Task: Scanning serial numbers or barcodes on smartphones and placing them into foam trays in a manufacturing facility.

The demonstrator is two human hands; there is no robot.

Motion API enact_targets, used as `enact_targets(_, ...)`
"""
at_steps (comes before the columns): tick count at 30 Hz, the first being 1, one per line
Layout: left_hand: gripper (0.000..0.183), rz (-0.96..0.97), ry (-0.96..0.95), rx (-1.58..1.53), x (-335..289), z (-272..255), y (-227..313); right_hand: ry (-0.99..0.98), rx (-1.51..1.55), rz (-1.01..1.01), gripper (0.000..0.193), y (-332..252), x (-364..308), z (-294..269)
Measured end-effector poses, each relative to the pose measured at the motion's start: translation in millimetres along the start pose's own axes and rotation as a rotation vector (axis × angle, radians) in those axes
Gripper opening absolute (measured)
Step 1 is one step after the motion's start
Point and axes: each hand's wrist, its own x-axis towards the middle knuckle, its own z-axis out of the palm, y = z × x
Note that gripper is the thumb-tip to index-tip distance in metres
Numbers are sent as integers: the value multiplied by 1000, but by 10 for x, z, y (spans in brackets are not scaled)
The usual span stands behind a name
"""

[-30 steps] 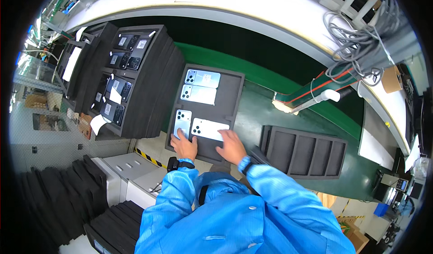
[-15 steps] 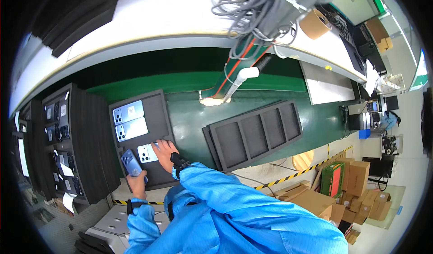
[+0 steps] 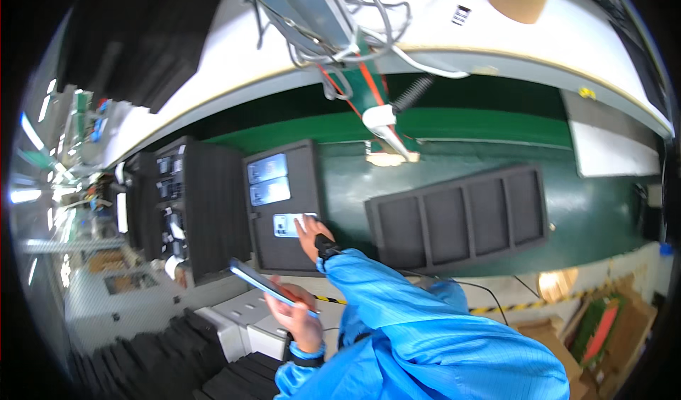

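Observation:
My left hand (image 3: 298, 318) grips a blue smartphone (image 3: 264, 281), raised and tilted near the front edge of a dark foam tray (image 3: 284, 258). My right hand (image 3: 313, 238) reaches over that tray, its fingers stretched out on the right end of a pale smartphone (image 3: 285, 225) lying flat with its cameras up. Farther back in the same tray are two more light-blue smartphones, an upper one (image 3: 268, 167) and a lower one (image 3: 271, 190), side by side. The underside of my right fingers is hidden.
Right of my hands, a dark foam tray with compartments (image 3: 457, 219) lies on the green bench (image 3: 347, 187). Stacked black trays (image 3: 213, 208) holding phones stand to the left. A post with cables (image 3: 369, 88) rises at the bench's back, below a white shelf (image 3: 440, 31).
My left hand has lifted the blue smartphone off the tray and brought it nearer to me, tilting it. The right hand stays at the pale smartphone. My view has swung left.

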Motion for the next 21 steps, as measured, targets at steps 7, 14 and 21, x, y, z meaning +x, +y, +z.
enact_targets(7, 87, -162, 232, 20, -1260, -88, -107, -361, -88, -63, 59, -129, 461, -447)
enact_targets(14, 66, -272, 325, -83, -1683, -4, -423, -293, -110, -59, 57, 138, 540, -235)
enact_targets(21, 67, -407, -60, 0, -1298, 193, -565, -201, 452, 214, 94, 156, -423, -2572)
